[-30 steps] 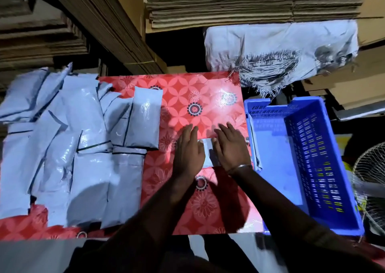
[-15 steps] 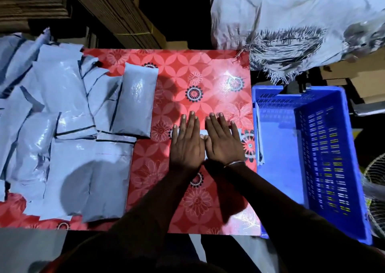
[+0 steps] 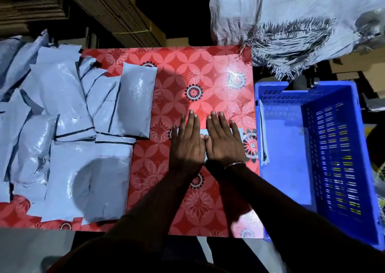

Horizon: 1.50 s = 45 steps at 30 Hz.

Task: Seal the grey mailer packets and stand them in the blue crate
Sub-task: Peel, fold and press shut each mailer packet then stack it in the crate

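Both hands lie flat, fingers straight, side by side on one small grey packet (image 3: 204,131) on the desk (image 3: 208,68): the left hand (image 3: 187,145) covers its left part, the right hand (image 3: 224,145) its right, so only slivers of it show. The blue crate (image 3: 337,189) stands just right of the desk; a thin grey packet (image 3: 263,135) stands against its left wall. A heap of grey packets (image 3: 68,131) covers the desk's left half.
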### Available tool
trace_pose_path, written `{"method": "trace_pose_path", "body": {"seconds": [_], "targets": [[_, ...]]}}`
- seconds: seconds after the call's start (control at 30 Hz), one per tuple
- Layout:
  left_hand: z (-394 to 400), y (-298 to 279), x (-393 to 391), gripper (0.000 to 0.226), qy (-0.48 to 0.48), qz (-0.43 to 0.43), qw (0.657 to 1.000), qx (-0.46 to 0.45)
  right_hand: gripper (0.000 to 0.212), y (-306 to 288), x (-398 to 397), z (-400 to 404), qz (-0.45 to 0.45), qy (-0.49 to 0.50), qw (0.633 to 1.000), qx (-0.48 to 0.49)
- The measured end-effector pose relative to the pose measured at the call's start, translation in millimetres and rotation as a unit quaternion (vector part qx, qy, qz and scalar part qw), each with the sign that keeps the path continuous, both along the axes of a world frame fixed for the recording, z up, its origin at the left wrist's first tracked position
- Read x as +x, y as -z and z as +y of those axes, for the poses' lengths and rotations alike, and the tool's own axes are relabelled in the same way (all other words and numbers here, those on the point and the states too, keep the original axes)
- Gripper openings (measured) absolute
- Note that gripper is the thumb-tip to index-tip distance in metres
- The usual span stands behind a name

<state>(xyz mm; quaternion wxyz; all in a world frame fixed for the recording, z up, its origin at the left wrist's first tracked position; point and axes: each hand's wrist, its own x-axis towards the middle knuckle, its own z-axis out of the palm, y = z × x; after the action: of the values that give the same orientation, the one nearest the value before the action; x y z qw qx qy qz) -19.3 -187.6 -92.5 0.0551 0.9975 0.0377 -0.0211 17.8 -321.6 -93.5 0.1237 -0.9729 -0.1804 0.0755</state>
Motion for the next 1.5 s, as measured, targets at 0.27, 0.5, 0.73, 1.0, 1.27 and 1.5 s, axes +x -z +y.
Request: {"method": "trace_pose_path", "body": {"seconds": [0.27, 0.5, 0.73, 1.0, 1.27, 1.5], "targets": [[9.2, -2.3, 7.0, 0.061, 0.017, 0.041, 0.998, -0.047, 0.061, -0.4, 0.8, -5.0, -0.002, -0.021, 1.000, 0.007], [31.7, 0.9, 13.2, 0.070, 0.035, 0.134, 0.982, -0.130, 0.061, -7.5, -4.8, -38.4, 0.037, 0.003, 0.999, 0.034], [45.9, -8.4, -5.2, 0.066, 0.052, 0.148, 0.965, -0.212, 0.063, -15.4, -20.8, -55.8, 0.072, 0.007, 0.997, 0.024], [19.2, -45.8, -24.5, 0.045, 0.095, 0.021, 0.987, -0.130, 0.049, -63.3, -34.1, -66.8, 0.017, -0.043, 0.998, -0.053], [13.2, -108.4, -16.2, 0.031, 0.118, -0.130, 0.978, -0.108, 0.030, -103.2, -23.3, -59.2, -0.127, -0.052, 0.986, 0.096], [8.9, -47.6, -65.5, 0.022, 0.118, -0.017, 0.978, -0.173, 0.022, -43.5, -65.1, -71.4, -0.036, -0.054, 0.995, 0.075]]}}
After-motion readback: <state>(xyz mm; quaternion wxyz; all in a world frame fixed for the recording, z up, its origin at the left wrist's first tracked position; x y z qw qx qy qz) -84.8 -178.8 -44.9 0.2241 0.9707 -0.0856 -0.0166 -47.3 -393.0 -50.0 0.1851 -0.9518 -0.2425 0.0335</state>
